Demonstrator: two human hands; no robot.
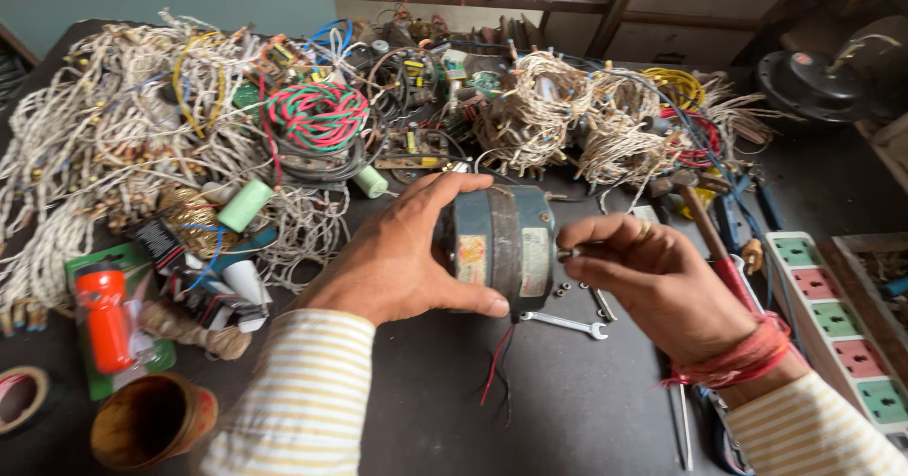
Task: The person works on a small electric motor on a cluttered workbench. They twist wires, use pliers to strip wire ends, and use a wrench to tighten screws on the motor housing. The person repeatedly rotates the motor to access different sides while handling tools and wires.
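One small electric motor (pixel 499 246), blue-grey, held above a dark workbench (pixel 567 410).

Left hand (pixel 397 259) grasps the motor housing; right hand (pixel 653 282) pinches its shaft end. Two leads, one red and one black, hang beneath. One spanner (pixel 566 323) and a few loose nuts (pixel 565 290) lie just under it; bare bench toward the near edge. Behind: heaped wire bundles (pixel 113 126), one red-green coil (pixel 317 115), one hammer (pixel 705 225); one socket strip (pixel 837 320) along the right edge.
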